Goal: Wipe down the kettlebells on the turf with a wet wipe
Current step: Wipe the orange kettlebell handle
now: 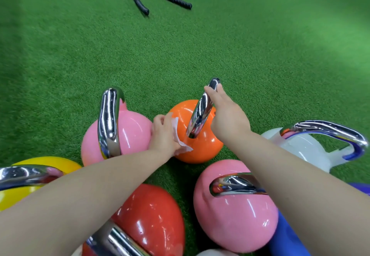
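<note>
orange kettlebell between both hands

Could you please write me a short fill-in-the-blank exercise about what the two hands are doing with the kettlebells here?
1. The left hand presses a white ____ against the orange kettlebell.
2. The right hand holds that kettlebell's chrome ____.
3. The kettlebell just left of the orange one is ____.
4. Two black ____ ends lie on the turf beyond.

Missing words: wipe; handle; pink; rope
</note>
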`<move>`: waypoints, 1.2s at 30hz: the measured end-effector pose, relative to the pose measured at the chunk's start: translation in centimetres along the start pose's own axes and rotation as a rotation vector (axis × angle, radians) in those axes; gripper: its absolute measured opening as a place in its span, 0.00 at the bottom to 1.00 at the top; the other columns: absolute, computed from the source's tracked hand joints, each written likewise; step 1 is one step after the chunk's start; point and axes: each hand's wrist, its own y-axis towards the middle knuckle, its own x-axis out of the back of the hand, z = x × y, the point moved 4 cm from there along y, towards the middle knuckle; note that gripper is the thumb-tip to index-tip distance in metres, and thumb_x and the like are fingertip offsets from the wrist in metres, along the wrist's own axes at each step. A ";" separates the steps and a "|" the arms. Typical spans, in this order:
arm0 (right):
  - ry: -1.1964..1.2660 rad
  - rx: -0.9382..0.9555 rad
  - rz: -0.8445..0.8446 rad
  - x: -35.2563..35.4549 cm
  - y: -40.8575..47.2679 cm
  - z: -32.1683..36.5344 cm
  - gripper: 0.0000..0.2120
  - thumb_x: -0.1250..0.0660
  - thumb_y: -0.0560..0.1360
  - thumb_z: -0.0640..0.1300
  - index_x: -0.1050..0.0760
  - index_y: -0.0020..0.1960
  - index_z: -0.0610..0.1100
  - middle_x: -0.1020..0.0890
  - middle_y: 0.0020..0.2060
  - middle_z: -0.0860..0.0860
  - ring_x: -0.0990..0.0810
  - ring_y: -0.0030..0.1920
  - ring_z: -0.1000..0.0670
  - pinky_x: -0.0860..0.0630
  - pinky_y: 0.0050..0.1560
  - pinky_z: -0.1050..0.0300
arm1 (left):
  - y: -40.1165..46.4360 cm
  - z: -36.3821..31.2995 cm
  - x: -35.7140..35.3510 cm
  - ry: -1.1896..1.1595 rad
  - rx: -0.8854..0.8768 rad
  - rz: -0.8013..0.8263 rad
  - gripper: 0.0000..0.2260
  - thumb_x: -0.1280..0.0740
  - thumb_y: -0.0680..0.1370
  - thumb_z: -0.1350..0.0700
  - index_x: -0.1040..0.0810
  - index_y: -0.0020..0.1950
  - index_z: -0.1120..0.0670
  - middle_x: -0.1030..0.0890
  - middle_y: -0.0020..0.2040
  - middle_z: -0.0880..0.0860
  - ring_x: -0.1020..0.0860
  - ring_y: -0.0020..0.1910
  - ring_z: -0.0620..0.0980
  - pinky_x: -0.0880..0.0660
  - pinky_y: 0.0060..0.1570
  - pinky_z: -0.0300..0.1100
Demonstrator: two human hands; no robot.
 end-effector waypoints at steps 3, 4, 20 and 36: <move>0.002 0.002 -0.010 -0.1 0.0 0.0 0.38 0.45 0.72 0.30 0.48 0.74 0.59 0.52 0.76 0.57 0.25 0.60 0.44 0.29 0.44 0.56 | -1.3 -0.8 -2.2 -0.125 0.207 0.056 0.56 0.22 0.60 0.42 0.53 0.76 0.56 0.45 0.72 0.61 0.42 0.71 0.59 0.47 0.70 0.45; 0.005 0.001 -0.014 -0.1 0.0 0.0 0.38 0.45 0.72 0.30 0.48 0.74 0.59 0.51 0.76 0.57 0.25 0.60 0.44 0.29 0.45 0.56 | -1.5 -1.3 -2.9 -0.163 0.252 0.069 0.55 0.23 0.63 0.43 0.56 0.76 0.57 0.48 0.73 0.62 0.45 0.73 0.59 0.49 0.71 0.45; -0.006 -0.009 -0.017 -0.1 -0.1 0.1 0.39 0.45 0.72 0.29 0.48 0.74 0.60 0.51 0.76 0.58 0.26 0.61 0.44 0.28 0.47 0.55 | 2.7 -2.5 3.5 0.406 -0.077 -0.113 0.40 0.23 0.65 0.49 0.39 0.71 0.52 0.40 0.69 0.58 0.39 0.68 0.58 0.36 0.64 0.48; 0.411 -0.320 -0.067 -2.9 1.3 -4.3 0.21 0.39 0.72 0.33 0.30 0.62 0.47 0.22 0.58 0.50 0.22 0.55 0.45 0.26 0.53 0.54 | 1.6 -4.2 0.6 -0.196 -0.142 0.391 0.14 0.44 0.73 0.71 0.29 0.51 0.56 0.25 0.37 0.50 0.26 0.42 0.51 0.28 0.46 0.39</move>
